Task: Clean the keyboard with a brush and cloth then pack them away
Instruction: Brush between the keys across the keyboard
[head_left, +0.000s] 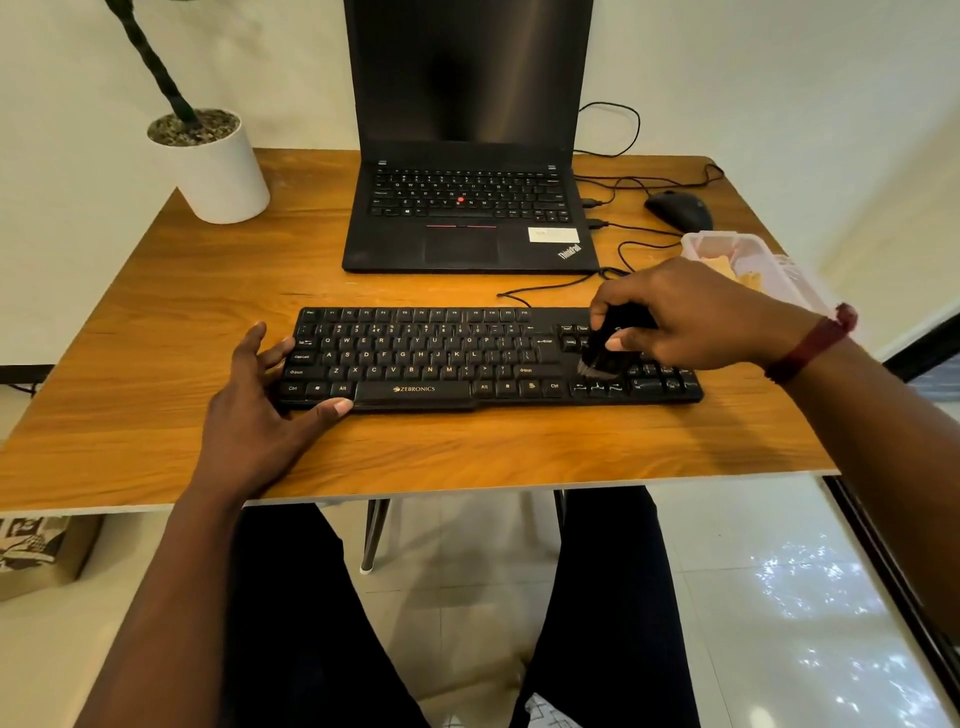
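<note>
— Right hand (691, 317)?
— Grips black brush (602, 358), bristles down on keyboard (415, 358), near the arrow keys.
— Left hand (260, 405)?
— Fingers spread, touching keyboard's left end. Wooden table (156, 312), open laptop (462, 208) behind.

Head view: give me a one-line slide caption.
The right hand holds a black brush to the right-side keys of the keyboard while the left hand steadies its left end on the wooden desk.

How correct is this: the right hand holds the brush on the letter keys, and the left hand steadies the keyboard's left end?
The head view shows the right hand holding the brush by the arrow keys, near the keyboard's right end, not on the letter keys. The left hand steadies the left end.
</note>
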